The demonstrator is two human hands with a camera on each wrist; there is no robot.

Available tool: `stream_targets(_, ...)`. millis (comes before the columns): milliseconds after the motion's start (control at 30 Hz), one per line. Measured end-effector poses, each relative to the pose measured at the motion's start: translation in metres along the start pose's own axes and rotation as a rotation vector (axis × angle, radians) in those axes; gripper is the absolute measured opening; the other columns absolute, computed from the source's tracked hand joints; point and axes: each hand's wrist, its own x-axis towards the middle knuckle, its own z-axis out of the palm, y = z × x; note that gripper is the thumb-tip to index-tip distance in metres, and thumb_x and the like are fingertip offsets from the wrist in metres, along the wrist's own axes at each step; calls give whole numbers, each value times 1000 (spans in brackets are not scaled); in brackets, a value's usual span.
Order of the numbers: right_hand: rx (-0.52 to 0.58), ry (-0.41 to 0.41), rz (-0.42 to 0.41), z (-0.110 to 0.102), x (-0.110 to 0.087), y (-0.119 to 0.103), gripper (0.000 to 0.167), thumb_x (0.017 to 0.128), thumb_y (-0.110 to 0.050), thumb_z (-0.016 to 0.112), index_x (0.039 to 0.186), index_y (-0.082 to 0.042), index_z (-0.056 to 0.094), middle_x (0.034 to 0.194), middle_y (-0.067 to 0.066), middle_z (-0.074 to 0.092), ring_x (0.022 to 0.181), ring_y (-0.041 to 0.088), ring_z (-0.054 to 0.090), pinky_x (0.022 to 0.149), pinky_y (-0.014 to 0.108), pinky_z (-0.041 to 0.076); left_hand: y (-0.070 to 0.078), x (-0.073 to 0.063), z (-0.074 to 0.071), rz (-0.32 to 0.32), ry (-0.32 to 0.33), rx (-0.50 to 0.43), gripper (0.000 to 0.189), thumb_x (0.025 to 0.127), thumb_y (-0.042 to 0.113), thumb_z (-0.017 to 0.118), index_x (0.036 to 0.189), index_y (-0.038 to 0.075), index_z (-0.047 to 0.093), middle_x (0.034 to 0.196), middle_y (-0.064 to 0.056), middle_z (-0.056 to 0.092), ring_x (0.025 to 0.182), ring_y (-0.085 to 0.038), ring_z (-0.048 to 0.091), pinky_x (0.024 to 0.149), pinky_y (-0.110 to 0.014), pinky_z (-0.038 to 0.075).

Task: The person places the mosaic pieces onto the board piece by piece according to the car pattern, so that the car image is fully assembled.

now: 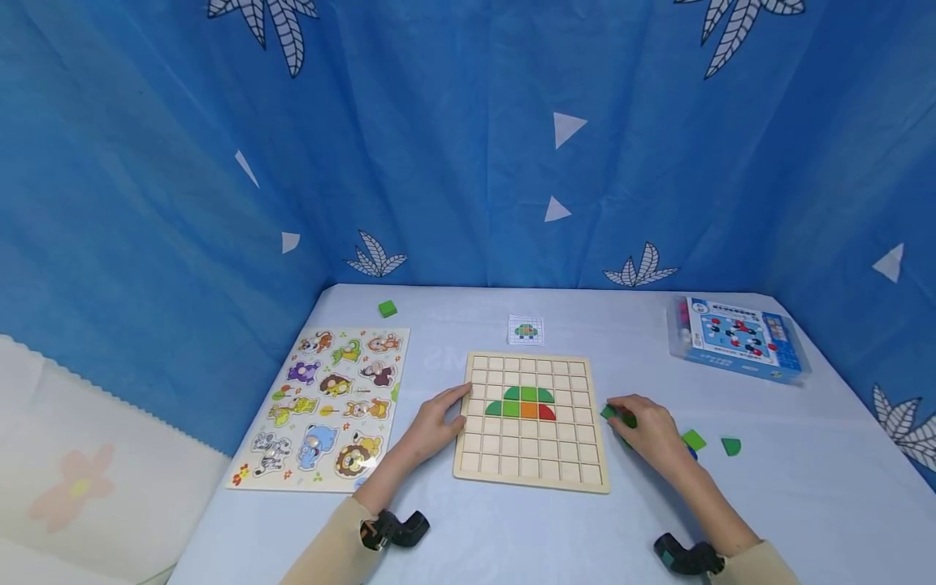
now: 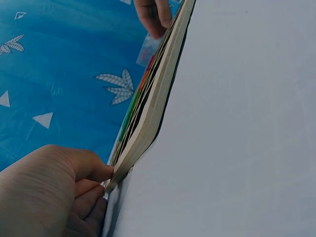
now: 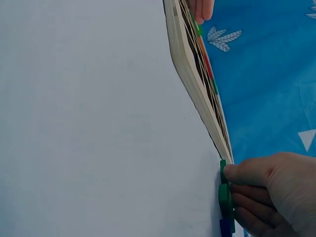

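Note:
A wooden grid board (image 1: 530,471) lies in the middle of the table. Set in its cells are green pieces (image 1: 529,393), an orange square (image 1: 529,409) and a red rounded piece (image 1: 547,412). My left hand (image 1: 433,422) rests its thumb and fingertips against the board's left edge. Just beyond the right edge, my right hand (image 1: 651,431) pinches a small green block (image 3: 223,170) low over the table. Another green block (image 3: 225,197) sits under its fingers, with a blue piece (image 3: 225,228) close by. The palm partly hides these pieces in the head view.
A pattern card (image 1: 526,331) lies behind the board. Left of it is an animal puzzle (image 1: 329,410), with a green block (image 1: 387,309) behind. A clear box (image 1: 738,340) stands at back right. Green pieces (image 1: 731,446) lie right of my right hand.

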Motion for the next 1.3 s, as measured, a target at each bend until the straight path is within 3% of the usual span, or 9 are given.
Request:
stream_targets(367,27,46,-30,8,6,1,31,76,-2,76,105,4,68,100,20,66,91,34,64,75,47,55,-1,0,1,-11,-3,10,56,86,0,61,139,1,44,140,-14,46,130,-26,40,109,-37,32)
stream_targets(533,109,70,-61,4,10,-13,32,75,1,76,106,2,69,98,15,68,86,29,65,71,44,57,-1,-1,1,-12,0,8,56,86,0,61,139,2,45,140,-14,45,130,-27,40,109,-38,32)
stream_targets(733,173,-21,-144,10,18,-40,31,76,-3,77,107,0,69,100,10,68,88,24,65,72,39,57,-2,0,0,-2,0,0,55,86,2,60,139,2,44,141,-14,45,130,-28,40,109,-39,32)
stream_targets(900,151,-94,-143,22,21,-48,30,76,-3,77,105,-3,71,103,9,68,91,23,65,76,37,56,-2,-1,2,3,-14,1,55,86,1,59,139,2,44,141,-15,44,130,-29,40,108,-40,33)
stream_targets(1300,87,-120,-136,28,24,-48,33,75,-6,78,107,-6,71,105,9,68,101,28,61,83,46,53,0,0,0,-5,-10,4,55,87,1,59,140,2,44,141,-14,44,130,-27,40,109,-38,32)
